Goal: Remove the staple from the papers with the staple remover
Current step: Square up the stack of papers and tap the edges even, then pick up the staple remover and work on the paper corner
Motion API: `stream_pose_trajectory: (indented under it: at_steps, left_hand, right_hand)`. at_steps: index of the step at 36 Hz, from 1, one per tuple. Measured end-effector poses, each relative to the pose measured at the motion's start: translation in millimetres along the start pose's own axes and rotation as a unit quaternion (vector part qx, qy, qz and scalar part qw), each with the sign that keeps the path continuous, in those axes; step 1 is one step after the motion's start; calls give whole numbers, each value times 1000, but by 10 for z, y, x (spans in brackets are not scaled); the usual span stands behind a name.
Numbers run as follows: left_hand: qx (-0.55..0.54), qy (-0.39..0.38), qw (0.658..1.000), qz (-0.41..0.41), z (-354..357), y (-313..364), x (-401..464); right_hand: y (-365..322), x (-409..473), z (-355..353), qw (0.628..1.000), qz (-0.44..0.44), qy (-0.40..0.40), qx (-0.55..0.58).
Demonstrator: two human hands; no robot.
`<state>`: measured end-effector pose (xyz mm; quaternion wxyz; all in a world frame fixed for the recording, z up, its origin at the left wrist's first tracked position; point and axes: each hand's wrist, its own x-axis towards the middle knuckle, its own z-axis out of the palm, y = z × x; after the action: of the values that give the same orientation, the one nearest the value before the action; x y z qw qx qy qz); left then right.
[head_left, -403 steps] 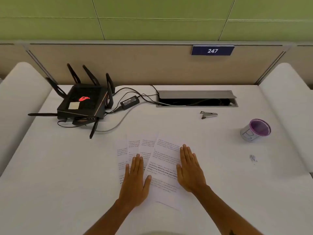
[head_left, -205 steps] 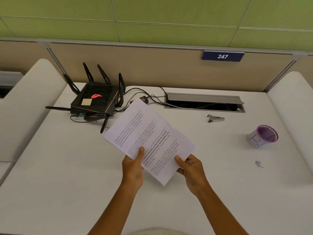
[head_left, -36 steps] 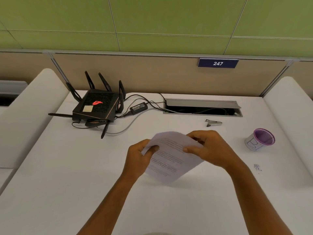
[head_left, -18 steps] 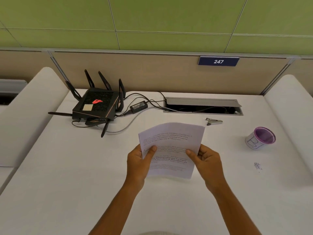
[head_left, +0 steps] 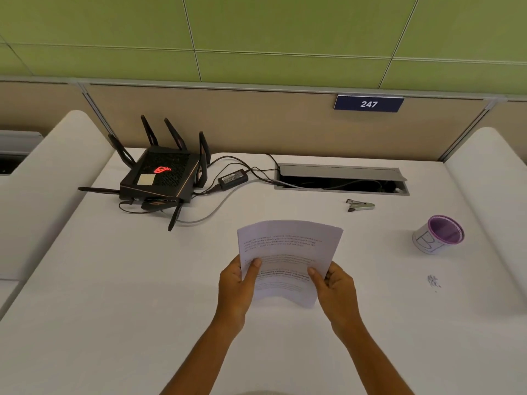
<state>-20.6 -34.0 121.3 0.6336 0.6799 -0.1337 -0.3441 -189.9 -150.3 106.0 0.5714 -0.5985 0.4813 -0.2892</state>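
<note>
While the left hand (head_left: 235,283) and right hand (head_left: 336,286) are both pinching the papers (head_left: 288,252) above the bench (head_left: 114,280), the staple remover (head_left: 360,205) is lying beyond; releasing one grip may let the sheets sag.

Matt white printed papers (head_left: 288,260) at frame centre; shiny metal staple remover (head_left: 360,205) upper right of them; smooth matt white desk (head_left: 114,295); matt black plastic router (head_left: 161,178) upper left.

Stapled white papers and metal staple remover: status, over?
Left hand and right hand both grip the white papers above desk. Metal staple remover untouched, far right. Path clear.
</note>
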Motion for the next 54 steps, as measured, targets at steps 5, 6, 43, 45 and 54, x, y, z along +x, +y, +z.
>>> stream_pose_trajectory:
  at_steps: [5, 6, 43, 45, 54]
  left_hand:
    - [14, -7, 1000, -8, -14, 41, 42]
    - [15, -11, 1000, -10, -14, 49, 58]
    - [67, 11, 998, -11, 119, -18, 762]
    - [85, 13, 996, -10, 93, -59, 813]
    - [156, -14, 988, -11, 52, -219, 975]
  right_hand:
    - [-7, 6, 30, 1000, -16, -1, -19]
    - [-12, 12, 37, 1000, -9, -3, -13]
    - [112, 1160, -512, 994, 98, 23, -32]
    - [128, 1455, -646, 988, 65, 68, -121]
    - [34, 2541, -964, 865, -12, -22, -500]
